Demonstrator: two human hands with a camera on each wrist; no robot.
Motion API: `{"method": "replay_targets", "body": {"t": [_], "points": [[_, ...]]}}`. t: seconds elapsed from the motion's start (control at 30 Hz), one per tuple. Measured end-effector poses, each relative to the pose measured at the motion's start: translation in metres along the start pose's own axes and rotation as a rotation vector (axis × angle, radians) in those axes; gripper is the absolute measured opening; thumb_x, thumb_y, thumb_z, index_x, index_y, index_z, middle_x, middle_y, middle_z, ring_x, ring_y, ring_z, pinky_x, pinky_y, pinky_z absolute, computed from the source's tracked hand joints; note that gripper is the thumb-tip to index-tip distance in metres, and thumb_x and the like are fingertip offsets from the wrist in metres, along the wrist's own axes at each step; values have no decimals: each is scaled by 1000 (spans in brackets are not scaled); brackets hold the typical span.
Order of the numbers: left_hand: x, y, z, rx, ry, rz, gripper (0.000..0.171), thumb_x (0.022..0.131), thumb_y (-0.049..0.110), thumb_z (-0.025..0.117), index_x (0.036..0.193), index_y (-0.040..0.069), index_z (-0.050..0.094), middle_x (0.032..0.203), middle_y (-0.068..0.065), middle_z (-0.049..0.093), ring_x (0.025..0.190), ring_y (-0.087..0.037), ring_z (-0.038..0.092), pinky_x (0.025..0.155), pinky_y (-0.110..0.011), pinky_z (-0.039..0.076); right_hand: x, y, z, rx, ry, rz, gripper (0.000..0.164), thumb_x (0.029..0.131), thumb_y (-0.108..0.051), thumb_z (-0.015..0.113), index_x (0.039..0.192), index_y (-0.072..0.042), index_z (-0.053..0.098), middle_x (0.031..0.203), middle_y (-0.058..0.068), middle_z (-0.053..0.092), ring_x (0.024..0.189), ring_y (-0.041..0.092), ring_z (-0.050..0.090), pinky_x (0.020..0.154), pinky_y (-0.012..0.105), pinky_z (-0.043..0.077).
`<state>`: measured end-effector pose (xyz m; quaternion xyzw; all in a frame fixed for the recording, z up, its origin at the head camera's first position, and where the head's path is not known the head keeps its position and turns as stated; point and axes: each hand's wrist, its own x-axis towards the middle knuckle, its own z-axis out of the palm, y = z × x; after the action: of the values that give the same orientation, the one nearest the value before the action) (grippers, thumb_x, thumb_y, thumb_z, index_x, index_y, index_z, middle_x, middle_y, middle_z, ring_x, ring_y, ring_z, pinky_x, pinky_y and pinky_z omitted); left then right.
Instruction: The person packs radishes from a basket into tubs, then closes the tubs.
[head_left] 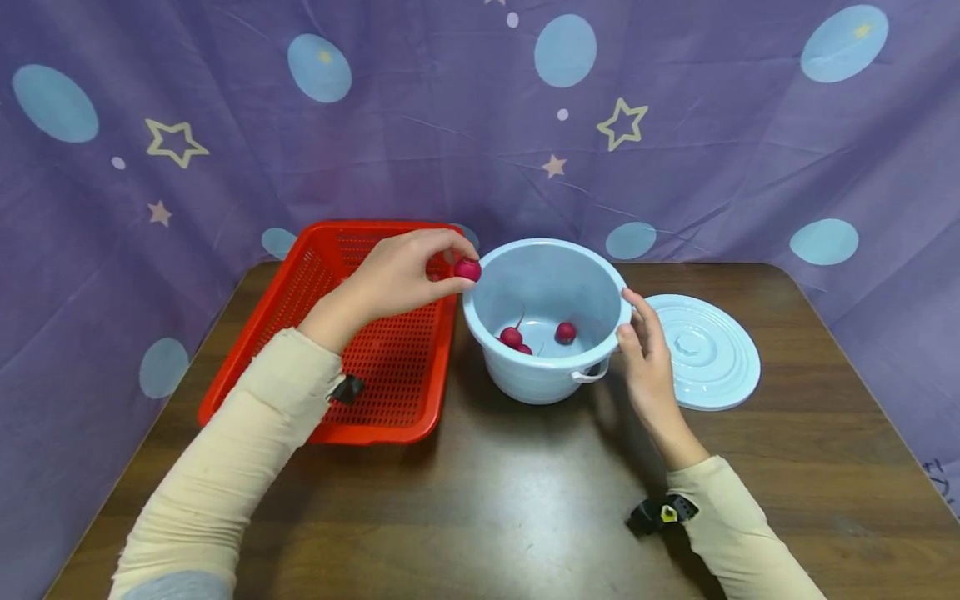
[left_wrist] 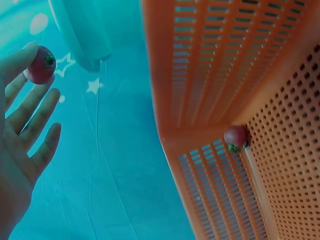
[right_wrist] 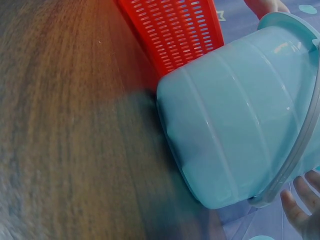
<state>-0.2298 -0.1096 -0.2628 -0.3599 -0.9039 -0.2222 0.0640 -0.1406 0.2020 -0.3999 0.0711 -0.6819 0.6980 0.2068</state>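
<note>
In the head view my left hand pinches a radish between thumb and fingertips, close to the left rim of a light blue bucket. The left wrist view has the same radish at the fingertips, the other fingers spread. Inside the bucket lie a few radishes, some with thin roots. My right hand rests its thumb and fingertips against the bucket's right rim, fingers fairly straight. A red slotted basket stands under my left forearm; another radish sits in its corner.
A light blue round lid lies on the wooden table right of the bucket. The bucket's handle hangs down its side. A purple patterned curtain hangs behind the table.
</note>
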Motion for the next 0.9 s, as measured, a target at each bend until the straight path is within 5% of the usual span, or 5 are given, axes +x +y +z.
{"method": "replay_targets", "body": {"t": [0.6, 0.9], "points": [[18, 20, 30, 91, -172, 111, 33, 85, 32, 79, 116, 24, 69, 111, 7, 67, 96, -12, 60, 81, -31, 49, 1, -3, 0, -38, -15, -3, 46, 101, -15, 50, 146, -7, 45, 133, 27, 52, 110, 16, 53, 85, 22, 44], [22, 21, 37, 70, -180, 134, 33, 85, 30, 79, 116, 24, 70, 111, 9, 68, 96, -11, 60, 85, -32, 47, 0, -3, -1, -50, -18, 11, 46, 102, -15, 49, 147, -9, 44, 138, 25, 50, 117, 16, 51, 90, 23, 43]]}}
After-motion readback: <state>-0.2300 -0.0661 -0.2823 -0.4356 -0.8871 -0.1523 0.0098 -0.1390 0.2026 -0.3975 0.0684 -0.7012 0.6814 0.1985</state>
